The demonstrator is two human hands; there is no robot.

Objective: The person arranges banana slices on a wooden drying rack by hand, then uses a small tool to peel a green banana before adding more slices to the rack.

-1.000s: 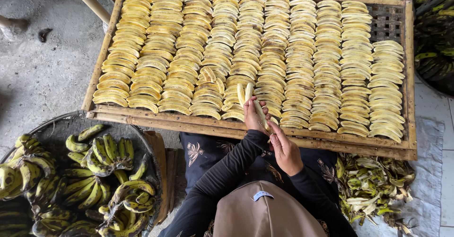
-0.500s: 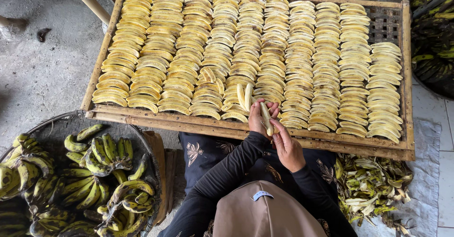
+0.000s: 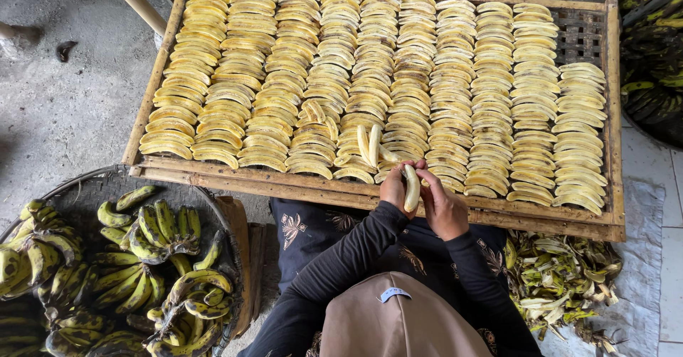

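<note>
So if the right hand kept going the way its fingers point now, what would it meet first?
The right hand points up and left at the peeled banana it already touches, with the left hand just behind that. Past them lie the banana slices on the wooden tray; depth is hard to judge.

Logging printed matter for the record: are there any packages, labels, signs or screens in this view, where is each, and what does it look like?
Small pale blue label: on the tan fabric headcovering at the bottom centre, a little rectangular tab; any marking is too small to tell.
No packages, signs or screens show elsewhere: only the wooden slatted tray of peeled bananas, the woven basket and the peel heap.
</note>
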